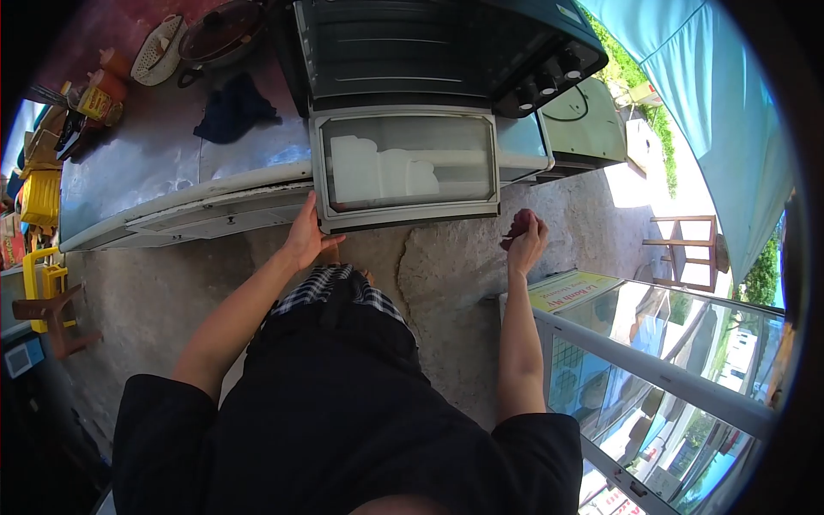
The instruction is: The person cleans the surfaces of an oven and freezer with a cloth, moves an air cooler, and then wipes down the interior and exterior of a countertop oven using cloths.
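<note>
A dark toaster oven (403, 51) stands on the metal counter, its glass door (468, 137) folded down toward me. Pale light patches show on the glass. My left hand (306, 239) is at the door's lower left corner, thumb up along its side and fingers under the edge. To the right of the door, my right hand (529, 246) is closed around a dark red cloth (518, 225), held in the air. Three knobs line the oven's right side.
On the counter (163, 163) lie a dark blue cloth (234, 109), a lidded pan (221, 34), a white basket (159, 50) and bottles. A glass display case (669, 369) stands at the lower right. Wooden stools (691, 253) are at both sides.
</note>
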{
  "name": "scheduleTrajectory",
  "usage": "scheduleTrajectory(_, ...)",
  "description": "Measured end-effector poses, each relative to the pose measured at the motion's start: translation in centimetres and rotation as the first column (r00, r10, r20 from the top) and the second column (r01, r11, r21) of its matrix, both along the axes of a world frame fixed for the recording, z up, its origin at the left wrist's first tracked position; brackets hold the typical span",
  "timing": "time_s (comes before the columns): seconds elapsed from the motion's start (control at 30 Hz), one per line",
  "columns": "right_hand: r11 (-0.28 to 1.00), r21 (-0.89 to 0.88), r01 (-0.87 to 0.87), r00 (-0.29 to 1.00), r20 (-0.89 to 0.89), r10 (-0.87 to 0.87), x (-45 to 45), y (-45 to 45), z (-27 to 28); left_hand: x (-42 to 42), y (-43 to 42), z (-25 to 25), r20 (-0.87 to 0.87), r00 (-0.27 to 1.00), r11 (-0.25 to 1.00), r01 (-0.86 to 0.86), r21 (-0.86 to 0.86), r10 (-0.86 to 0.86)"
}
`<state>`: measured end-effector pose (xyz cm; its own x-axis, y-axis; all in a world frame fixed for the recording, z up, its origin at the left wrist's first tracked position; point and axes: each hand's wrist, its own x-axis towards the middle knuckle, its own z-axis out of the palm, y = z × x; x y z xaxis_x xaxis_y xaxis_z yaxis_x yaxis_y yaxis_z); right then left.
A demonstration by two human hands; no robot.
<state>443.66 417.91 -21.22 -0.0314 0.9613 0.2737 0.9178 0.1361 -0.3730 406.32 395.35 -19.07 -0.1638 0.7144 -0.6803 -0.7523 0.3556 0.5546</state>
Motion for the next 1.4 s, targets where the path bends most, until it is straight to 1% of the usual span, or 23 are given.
scheduleTrajectory(0.03, 1.0, 0.009, 0.0, 1.0, 0.001, 0.0, -0.2, 1.0, 0.0, 0.2, 0.2, 0.0, 0.001, 1.0, 1.0, 0.0, 0.009, 0.0)
scheduleTrajectory(0.1, 0.987, 0.16, -0.031, 0.924, -0.372, 0.089, -3.5, 2.2, 3.0, 0.3, 0.0, -0.4, -0.03, 1.0, 1.0, -0.005, 0.002, 0.005)
scheduleTrajectory(0.2, 0.903, 0.308, -0.3, 0.875, -0.289, 0.39, -9.5, 5.3, 6.4, 0.3, -0.1, -1.3, -0.059, 0.998, 1.0, 0.002, 0.01, -0.002)
scheduleTrajectory(0.27, 0.879, 0.22, -0.423, 0.857, -0.217, 0.467, -13.0, 7.5, 6.4, 0.4, 0.0, -1.1, -0.055, 0.998, 1.0, -0.005, -0.002, 0.005)
scheduleTrajectory(0.3, 0.88, 0.084, -0.468, 0.872, -0.117, 0.475, -13.8, 9.2, 4.6, 0.4, 0.1, -0.9, -0.045, 0.999, 1.0, -0.026, -0.009, 0.026)
scheduleTrajectory(0.33, 0.881, 0.086, -0.465, 0.873, -0.122, 0.472, -14.6, 9.7, 3.7, 0.4, 0.3, -0.8, -0.051, 0.998, 1.0, -0.024, -0.01, 0.023)
scheduleTrajectory(0.4, 0.949, 0.107, -0.296, 0.946, -0.109, 0.307, -15.7, 9.9, 2.4, 1.0, 0.4, -0.8, -0.068, 0.994, 0.995, -0.091, -0.046, 0.088)
scheduleTrajectory(0.43, 0.932, 0.161, -0.325, 0.937, -0.079, 0.34, -15.2, 10.1, 2.1, 1.2, 0.2, -0.8, -0.061, 0.995, 0.995, -0.087, -0.053, 0.083)
scheduleTrajectory(0.47, 0.934, 0.156, -0.32, 0.94, -0.072, 0.334, -14.7, 8.8, 2.0, 1.4, 0.1, -0.9, -0.066, 0.993, 0.993, -0.103, -0.06, 0.099)
scheduleTrajectory(0.57, 0.987, 0.094, -0.134, 0.988, -0.069, 0.14, -12.1, 2.9, 2.1, 1.2, 0.6, -1.1, -0.052, 0.994, 0.994, -0.099, -0.048, 0.097)
scheduleTrajectory(0.67, 0.995, 0.068, -0.075, 0.989, -0.12, 0.083, -9.0, -2.5, 1.4, 1.3, 0.1, -0.8, -0.046, 0.994, 0.994, -0.097, -0.044, 0.095)
scheduleTrajectory(0.73, 0.993, 0.072, -0.093, 0.981, -0.165, 0.104, -7.4, -4.0, 0.3, 1.5, 0.4, -0.6, -0.056, 0.992, 0.994, -0.111, -0.019, 0.11)
scheduleTrajectory(0.8, 0.989, 0.076, -0.126, 0.965, -0.224, 0.14, -8.0, -2.5, 1.0, 1.1, 0.2, -0.7, -0.037, 0.998, 0.998, -0.052, -0.037, 0.051)
scheduleTrajectory(0.87, 0.997, -0.03, -0.072, 0.974, -0.217, 0.064, -8.8, 0.6, 3.5, 1.0, 0.1, -0.6, -0.037, 0.998, 0.998, -0.058, -0.026, 0.057)
scheduleTrajectory(0.93, 0.975, 0.213, -0.07, 0.98, -0.168, 0.107, -11.9, 4.4, 4.5, 0.9, 0.2, -0.1, -0.043, 0.996, 0.997, -0.075, -0.02, 0.074)
scheduleTrajectory(0.97, 0.973, 0.208, -0.1, 0.974, -0.178, 0.138, -14.2, 6.4, 4.2, 1.0, 0.2, 0.3, 0.027, 0.993, 0.993, -0.113, -0.013, 0.113)
scheduleTrajectory(1.03, 0.992, 0.112, -0.058, 0.998, -0.023, 0.06, -18.7, 9.3, 3.2, 0.9, 0.0, -0.1, 0.139, 0.979, 0.988, -0.151, 0.007, 0.149)
scheduleTrajectory(1.07, 0.99, 0.11, -0.083, 0.996, -0.025, 0.086, -20.4, 9.1, 3.6, 0.8, -0.1, -0.5, 0.136, 0.975, 0.984, -0.177, 0.005, 0.174)
scheduleTrajectory(1.13, 0.945, 0.291, -0.15, 0.973, 0.215, 0.089, -23.4, 8.5, 4.3, 0.7, -0.2, -1.3, 0.27, 0.947, 0.979, -0.196, 0.049, 0.176)
scheduleTrajectory(1.17, 0.882, 0.33, -0.338, 0.937, 0.208, 0.281, -25.0, 7.0, 4.9, 0.6, -0.2, -1.8, 0.305, 0.934, 0.977, -0.207, 0.044, 0.185)
scheduleTrajectory(1.23, 0.824, 0.315, -0.472, 0.882, 0.175, 0.438, -28.8, 3.9, 5.4, 0.5, 0.2, -1.3, 0.341, 0.914, 0.97, -0.243, 0.022, 0.221)
scheduleTrajectory(1.3, 0.765, 0.246, -0.595, 0.804, 0.167, 0.571, -32.0, 0.4, 5.7, 0.7, -0.1, -0.8, 0.373, 0.896, 0.967, -0.256, -0.007, 0.24)
scheduleTrajectory(1.4, 0.717, 0.193, -0.67, 0.742, 0.124, 0.659, -35.7, -3.8, 5.9, 0.4, -0.1, -0.7, 0.418, 0.871, 0.959, -0.285, 0.002, 0.258)
